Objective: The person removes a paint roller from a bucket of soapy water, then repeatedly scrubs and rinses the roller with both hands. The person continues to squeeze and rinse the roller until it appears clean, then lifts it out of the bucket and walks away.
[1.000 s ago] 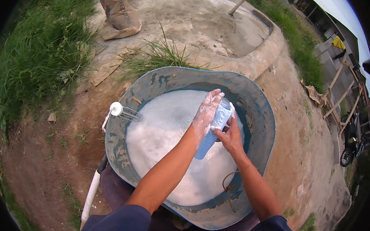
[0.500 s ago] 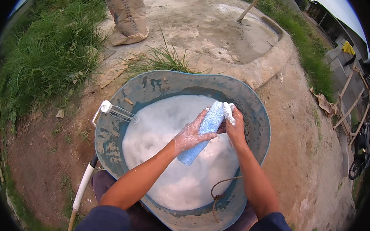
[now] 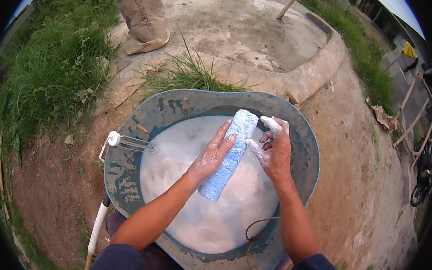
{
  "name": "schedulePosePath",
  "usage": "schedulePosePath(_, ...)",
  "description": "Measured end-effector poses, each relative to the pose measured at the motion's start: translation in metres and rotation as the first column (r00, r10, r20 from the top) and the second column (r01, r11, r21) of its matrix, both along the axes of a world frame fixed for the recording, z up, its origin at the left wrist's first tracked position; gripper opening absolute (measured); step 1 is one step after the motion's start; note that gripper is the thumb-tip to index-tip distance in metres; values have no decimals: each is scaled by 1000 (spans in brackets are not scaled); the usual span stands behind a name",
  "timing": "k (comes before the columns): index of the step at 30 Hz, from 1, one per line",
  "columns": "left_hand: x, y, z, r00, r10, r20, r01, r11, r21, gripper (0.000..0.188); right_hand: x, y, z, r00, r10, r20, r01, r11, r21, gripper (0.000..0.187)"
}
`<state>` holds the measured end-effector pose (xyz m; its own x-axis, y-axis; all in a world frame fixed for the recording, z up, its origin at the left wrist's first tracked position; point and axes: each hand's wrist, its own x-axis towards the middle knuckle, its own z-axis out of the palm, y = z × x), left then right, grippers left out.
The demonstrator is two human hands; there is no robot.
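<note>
A fuzzy light-blue paint roller sleeve (image 3: 229, 156) is gripped by my left hand (image 3: 213, 155), tilted with its upper end away from me. My right hand (image 3: 275, 148) is beside the sleeve's upper right side, thumb and fingers apart, holding nothing; its fingertips are coated white. Both hands are over a blue tub (image 3: 124, 173) with a dirt-streaked inner wall. Milky white liquid (image 3: 177, 152) fills the tub's lower part. At the tub's left rim rests a wire roller frame (image 3: 136, 143) with a white end cap, without a sleeve on it.
A white-and-wood pole (image 3: 98, 229) leans at the tub's left. A brown paper sack (image 3: 145, 23) stands behind on concrete. A stick (image 3: 293, 0) rises from a shallow wet basin (image 3: 299, 45). A cord (image 3: 252, 234) hangs over the tub's near right rim. Grass (image 3: 57, 80) grows at left.
My right hand has let go of the roller sleeve's upper end and opened out to the right. The left hand still grips the sleeve, which now stands slightly steeper.
</note>
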<state>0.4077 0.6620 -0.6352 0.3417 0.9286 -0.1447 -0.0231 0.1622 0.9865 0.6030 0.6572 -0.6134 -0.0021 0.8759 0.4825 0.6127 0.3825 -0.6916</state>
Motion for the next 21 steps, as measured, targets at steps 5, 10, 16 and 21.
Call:
schedulePosePath(5, 3, -1, 4, 1000, -16, 14, 15, 997, 79, 74, -7, -7, 10, 991, 77, -111, -72, 996, 56, 31)
schedulePosePath(10, 6, -7, 5, 995, 28, -93, -3, 966, 260, 70, -5, -11, 11, 999, 19, -38, -13, 989, 145, 28)
schedulePosePath(16, 8, -13, 10, 954, 125, -274, 23, 876, 481, 68, -3, -13, 1, 998, -14, -65, 20, 995, 98, 22)
schedulePosePath(21, 8, -18, 20, 910, 101, -401, 96, 892, 441, 67, 7, -13, -4, 976, -7, -219, -19, 993, -115, 14)
